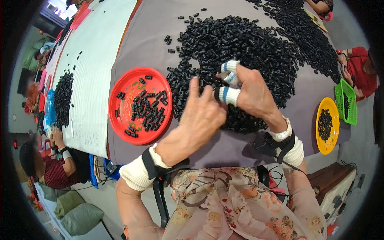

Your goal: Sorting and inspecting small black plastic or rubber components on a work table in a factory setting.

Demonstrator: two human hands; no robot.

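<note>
My left hand (202, 112) and my right hand (254, 94) meet above a large heap of small black cylindrical pieces (224, 36). The right hand's fingers are curled, two of them in white finger covers with blue stripes (230, 96). Its fingertips point toward the left hand. On the left hand one finger stretches forward, while the thumb side and other fingers close in beside the right fingertips. Whatever lies between the fingers is too small and hidden to name. Left of my hands, a red round plate (114, 108) holds several of the black pieces.
At right stand a yellow plate (333, 140) and a green basket (353, 100), both with black pieces. A person in red (362, 72) sits beyond them. Another person in a striped top (60, 170) works at the white-covered table (94, 72), by a smaller black pile (64, 96).
</note>
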